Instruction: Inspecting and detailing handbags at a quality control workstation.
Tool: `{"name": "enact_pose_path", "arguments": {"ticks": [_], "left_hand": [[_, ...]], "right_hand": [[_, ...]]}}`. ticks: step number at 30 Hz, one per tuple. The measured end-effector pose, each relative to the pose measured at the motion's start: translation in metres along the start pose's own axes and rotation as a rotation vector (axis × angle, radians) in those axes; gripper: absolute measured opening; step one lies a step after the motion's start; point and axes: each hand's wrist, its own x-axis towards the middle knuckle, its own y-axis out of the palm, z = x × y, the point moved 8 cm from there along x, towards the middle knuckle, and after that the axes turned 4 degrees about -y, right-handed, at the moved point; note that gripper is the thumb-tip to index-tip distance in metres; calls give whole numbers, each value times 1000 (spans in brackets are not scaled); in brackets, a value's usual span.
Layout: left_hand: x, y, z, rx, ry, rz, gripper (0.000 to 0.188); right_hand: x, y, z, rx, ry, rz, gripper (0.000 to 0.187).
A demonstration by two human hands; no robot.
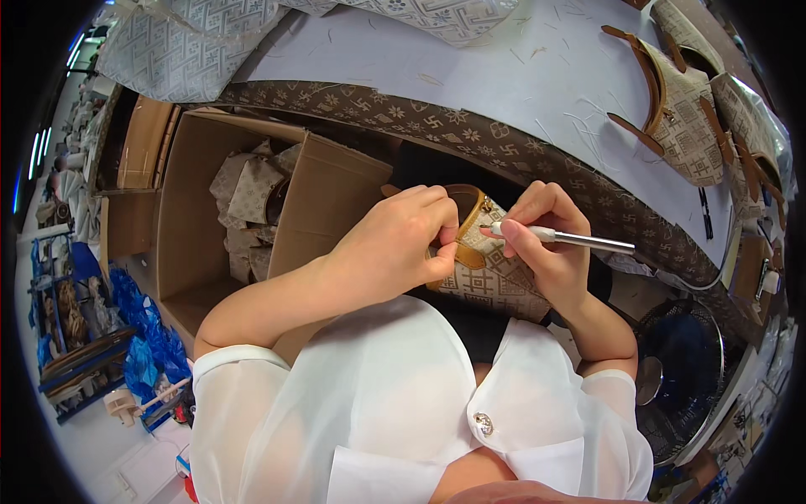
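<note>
A small beige patterned bag (502, 287) with tan leather trim lies in my lap, its mouth opened toward the table. My left hand (395, 239) is closed in a pinch at the bag's trimmed edge; whether a thread is also between the fingertips is too small to make out. Between the thumb and fingers of my right hand (550, 244) is a slim pen-shaped tool (594, 243) with a silver shaft and a white front part. Its front end points left, close to the trim and my left fingertips. A small metal fitting (487, 204) shows on the bag's rim.
An open cardboard box (323, 197) on the left holds several beige bags (256, 189). Ahead, thread scraps litter a pale worktable (395, 55) with a brown patterned edge. More bags (684, 126) and a black pen (705, 212) lie at its right. A round fan (684, 378) stands low right.
</note>
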Motion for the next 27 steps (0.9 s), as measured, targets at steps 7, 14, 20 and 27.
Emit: {"name": "enact_pose_path", "arguments": {"ticks": [7,14,20,27], "left_hand": [[-4,-3,8,-129,-32,-3,17],[-5,2,25,-556,-302,107,23],[-4,3,27,-578,-298,81,30],[-5,3,27,-566,-301,82,31]], "right_hand": [[-1,11,-9,-111,110,177,15],[-1,16,-10,-146,145,218,15],[0,19,-4,-235,65,244,15],[-2,21,-2,-303,31,258,15]]}}
